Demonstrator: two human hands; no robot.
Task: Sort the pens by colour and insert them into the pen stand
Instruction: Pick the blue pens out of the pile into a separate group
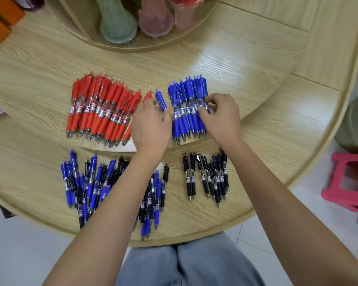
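On the raised wooden tier lie a pile of red pens (pixel 99 108) and a row of blue pens (pixel 184 104). My left hand (pixel 151 124) is between them and holds a single blue pen (pixel 160 100) in its fingers. A lone red pen (pixel 147 96) passes under that hand. My right hand (pixel 219 114) pinches blue pens at the right end of the blue row. On the lower tier, a mixed heap of blue and black pens (pixel 91 182) lies left of my arms and a group of black pens (pixel 209 176) lies to the right. No pen stand is in view.
A green vase (pixel 116 21) and pink vases (pixel 155 19) stand on the top tier behind the pens. An orange box (pixel 0 17) sits at the far left. A red stool (pixel 349 182) and a dark pot (pixel 355 124) are on the floor to the right.
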